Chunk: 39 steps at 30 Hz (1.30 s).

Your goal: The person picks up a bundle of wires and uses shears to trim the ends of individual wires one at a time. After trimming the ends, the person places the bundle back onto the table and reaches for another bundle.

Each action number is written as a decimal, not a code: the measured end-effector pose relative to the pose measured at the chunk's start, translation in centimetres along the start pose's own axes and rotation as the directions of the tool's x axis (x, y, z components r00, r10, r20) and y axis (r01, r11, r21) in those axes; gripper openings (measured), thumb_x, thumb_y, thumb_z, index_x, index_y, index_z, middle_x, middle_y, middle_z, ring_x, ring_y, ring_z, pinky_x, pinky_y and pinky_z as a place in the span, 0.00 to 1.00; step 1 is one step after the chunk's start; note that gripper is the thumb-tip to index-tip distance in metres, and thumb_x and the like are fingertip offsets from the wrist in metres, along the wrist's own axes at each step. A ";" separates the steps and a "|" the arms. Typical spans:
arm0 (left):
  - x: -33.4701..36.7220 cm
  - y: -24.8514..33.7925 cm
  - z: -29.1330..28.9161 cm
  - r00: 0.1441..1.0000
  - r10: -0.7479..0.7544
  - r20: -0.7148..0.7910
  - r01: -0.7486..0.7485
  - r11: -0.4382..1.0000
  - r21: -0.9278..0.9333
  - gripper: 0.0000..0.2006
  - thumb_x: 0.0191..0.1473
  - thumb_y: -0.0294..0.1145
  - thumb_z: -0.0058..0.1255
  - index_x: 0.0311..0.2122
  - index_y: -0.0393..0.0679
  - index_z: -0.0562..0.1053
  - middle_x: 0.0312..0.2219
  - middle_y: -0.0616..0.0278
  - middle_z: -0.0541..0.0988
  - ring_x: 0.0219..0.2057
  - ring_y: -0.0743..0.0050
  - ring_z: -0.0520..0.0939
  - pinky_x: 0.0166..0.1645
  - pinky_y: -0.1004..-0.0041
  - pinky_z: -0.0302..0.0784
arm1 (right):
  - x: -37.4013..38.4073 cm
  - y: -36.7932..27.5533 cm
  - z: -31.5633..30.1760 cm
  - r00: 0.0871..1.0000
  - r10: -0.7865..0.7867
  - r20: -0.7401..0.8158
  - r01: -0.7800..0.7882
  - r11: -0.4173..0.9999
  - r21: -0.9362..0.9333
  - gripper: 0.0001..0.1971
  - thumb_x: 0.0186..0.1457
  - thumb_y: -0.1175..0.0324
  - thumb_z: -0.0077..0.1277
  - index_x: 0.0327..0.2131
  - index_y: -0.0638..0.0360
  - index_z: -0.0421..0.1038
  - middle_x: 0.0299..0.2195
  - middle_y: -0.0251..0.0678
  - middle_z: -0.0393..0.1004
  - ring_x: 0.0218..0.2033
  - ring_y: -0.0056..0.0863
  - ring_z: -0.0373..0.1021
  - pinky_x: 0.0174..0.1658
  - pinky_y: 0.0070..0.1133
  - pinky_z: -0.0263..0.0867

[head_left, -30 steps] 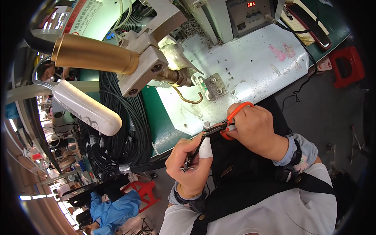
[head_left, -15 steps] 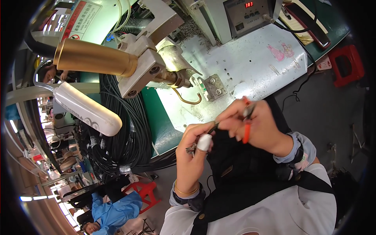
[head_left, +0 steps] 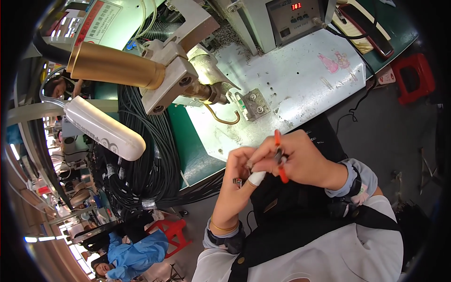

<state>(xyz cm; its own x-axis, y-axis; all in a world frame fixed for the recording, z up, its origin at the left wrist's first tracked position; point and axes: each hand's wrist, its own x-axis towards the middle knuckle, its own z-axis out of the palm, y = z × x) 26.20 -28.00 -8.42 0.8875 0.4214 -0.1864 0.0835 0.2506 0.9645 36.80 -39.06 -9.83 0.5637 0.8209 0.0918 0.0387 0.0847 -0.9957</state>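
Head view: both hands come together just off the near edge of the metal plate (head_left: 291, 80), fingertips touching or nearly so. The right hand (head_left: 306, 157) is curled around the scissors (head_left: 283, 175), one orange loop poking out above the fingers and the other below. Can't make out the blades from here, too hidden and blurry. The left hand (head_left: 231, 192) is closed up too, with a few little metal plugs (head_left: 237, 182) tucked inside the grip, ends peeking out by the base of the fingers. There's a white cover (head_left: 257, 177) on the thumb, right under where the hands meet. Honestly can't tell what the fingertips are pinching.

As for writing, there's a fair bit around. The warning sign (head_left: 99, 22) up at the far left is white with a red strip and dark lettering. The white lamp (head_left: 105, 129) has dark printing and a round logo running along its side. The control box (head_left: 296, 21) behind the plate has a lit red number readout, with small buttons and tiny lettering underneath. Then there are faded pink stickers (head_left: 334, 62) on the right part of the plate, just pictures as far as I can see.
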 end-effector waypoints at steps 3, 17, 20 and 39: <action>-0.3 0.4 -1.8 0.970 -0.207 0.131 0.170 0.954 0.247 0.09 0.50 0.24 0.44 0.39 0.38 0.67 0.25 0.63 0.72 0.25 0.82 0.70 0.32 0.83 0.65 | 0.0 -0.3 -0.1 0.992 0.114 -0.056 -0.101 0.974 0.201 0.06 0.44 0.75 0.53 0.28 0.64 0.70 0.17 0.29 0.70 0.17 0.13 0.64 0.20 0.11 0.57; 0.0 0.3 -0.8 0.921 0.388 -0.022 -0.328 0.807 0.492 0.03 0.46 0.21 0.47 0.29 0.37 0.70 0.23 0.64 0.71 0.24 0.79 0.70 0.29 0.83 0.62 | -0.4 -0.5 0.5 0.981 0.133 -0.138 -0.124 0.990 0.075 0.07 0.51 0.70 0.47 0.25 0.64 0.69 0.14 0.31 0.68 0.15 0.13 0.64 0.18 0.10 0.57; 0.1 0.0 -1.6 0.818 0.541 0.197 -0.508 0.519 0.688 0.04 0.45 0.19 0.48 0.30 0.38 0.70 0.23 0.64 0.71 0.25 0.79 0.70 0.29 0.83 0.62 | 0.6 -0.8 -0.6 0.859 0.449 0.245 -0.508 0.807 0.302 0.11 0.52 0.66 0.45 0.24 0.64 0.68 0.12 0.31 0.66 0.14 0.14 0.63 0.17 0.11 0.56; 0.1 1.6 -2.4 0.948 -0.314 0.060 0.317 0.901 -0.297 0.05 0.47 0.22 0.47 0.32 0.37 0.67 0.21 0.69 0.67 0.14 0.90 0.58 0.16 0.87 0.49 | 0.5 0.9 -0.2 0.774 -0.631 0.059 0.461 0.497 -0.735 0.13 0.37 0.66 0.52 0.32 0.49 0.72 0.15 0.21 0.60 0.13 0.15 0.57 0.16 0.13 0.51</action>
<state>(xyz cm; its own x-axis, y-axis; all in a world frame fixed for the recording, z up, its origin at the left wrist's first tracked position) 25.29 -25.44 -7.37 0.8419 0.2685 -0.4681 0.2220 0.6183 0.7539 37.31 -38.67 -10.63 0.3631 0.6151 0.6998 0.8855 0.0060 -0.4647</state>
